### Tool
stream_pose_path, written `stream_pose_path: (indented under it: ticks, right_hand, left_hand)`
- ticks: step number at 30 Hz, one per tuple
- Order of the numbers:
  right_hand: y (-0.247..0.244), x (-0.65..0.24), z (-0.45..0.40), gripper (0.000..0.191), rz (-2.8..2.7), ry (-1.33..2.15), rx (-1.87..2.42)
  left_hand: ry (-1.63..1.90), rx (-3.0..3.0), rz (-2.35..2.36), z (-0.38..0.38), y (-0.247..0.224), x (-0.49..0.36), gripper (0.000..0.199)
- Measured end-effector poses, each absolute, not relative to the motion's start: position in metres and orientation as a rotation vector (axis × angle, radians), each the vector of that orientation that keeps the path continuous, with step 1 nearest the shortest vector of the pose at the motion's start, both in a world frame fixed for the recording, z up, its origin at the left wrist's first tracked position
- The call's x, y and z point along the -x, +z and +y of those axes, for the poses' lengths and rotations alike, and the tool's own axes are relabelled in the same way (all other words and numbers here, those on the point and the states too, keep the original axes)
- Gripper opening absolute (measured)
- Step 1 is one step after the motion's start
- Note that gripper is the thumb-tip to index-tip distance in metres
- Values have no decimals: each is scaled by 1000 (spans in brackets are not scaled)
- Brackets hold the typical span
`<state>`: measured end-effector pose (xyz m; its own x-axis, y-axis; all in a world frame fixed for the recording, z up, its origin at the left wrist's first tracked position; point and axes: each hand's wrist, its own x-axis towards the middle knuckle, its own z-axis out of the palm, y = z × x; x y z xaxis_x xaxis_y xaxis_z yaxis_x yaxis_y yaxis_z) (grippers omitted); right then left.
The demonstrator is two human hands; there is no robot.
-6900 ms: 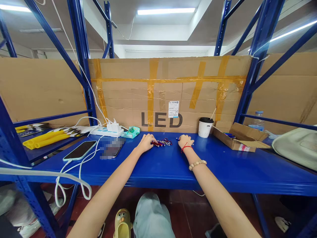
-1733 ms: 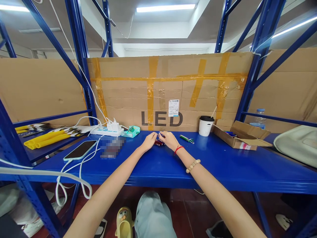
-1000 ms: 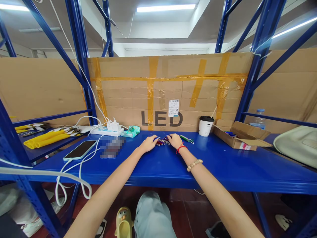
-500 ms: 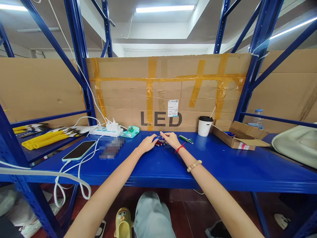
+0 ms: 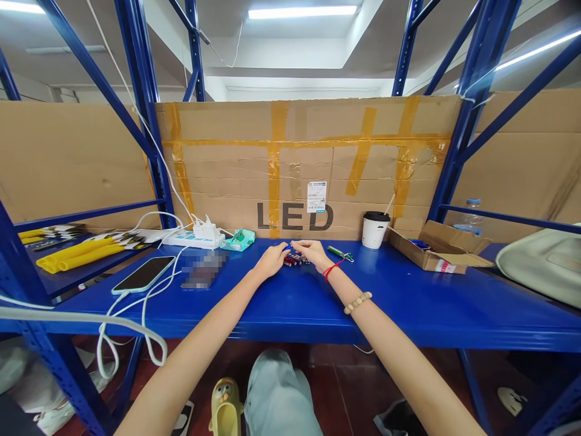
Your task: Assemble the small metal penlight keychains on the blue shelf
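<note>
My left hand [image 5: 271, 260] is closed around a small blue object [image 5: 287, 247] of a kind I cannot make out. Against its other end, the fingers of my right hand [image 5: 313, 251] are pinched together, so both hands meet on it. Just beneath them on the blue shelf [image 5: 290, 303] lies a small pile of dark red and silver pieces [image 5: 296, 260], partly hidden by my fingers. A slim green piece with a metal ring [image 5: 339, 253] rests right of my right hand.
A lidded paper cup [image 5: 374, 230] and an open cardboard box [image 5: 436, 251] stand at the right. On the left are a phone [image 5: 144, 274], white cables, a power strip [image 5: 193, 241] and a green packet [image 5: 239, 240]. A cardboard sheet [image 5: 227, 169] closes off the back.
My right fingers have come closer to my left hand and now cover more of the blue object. Other things stay in place; the view has shifted very slightly.
</note>
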<state>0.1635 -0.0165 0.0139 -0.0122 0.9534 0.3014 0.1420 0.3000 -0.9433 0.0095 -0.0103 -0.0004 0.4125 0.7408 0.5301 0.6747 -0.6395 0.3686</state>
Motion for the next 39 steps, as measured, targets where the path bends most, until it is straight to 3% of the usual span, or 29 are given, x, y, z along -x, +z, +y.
stream_pose_path:
  ticks: [39]
  right_hand:
    - [10, -163, -12, 20, -1456, 836, 1044]
  left_hand:
    - [1070, -2207, 1036, -9, 2, -13, 24]
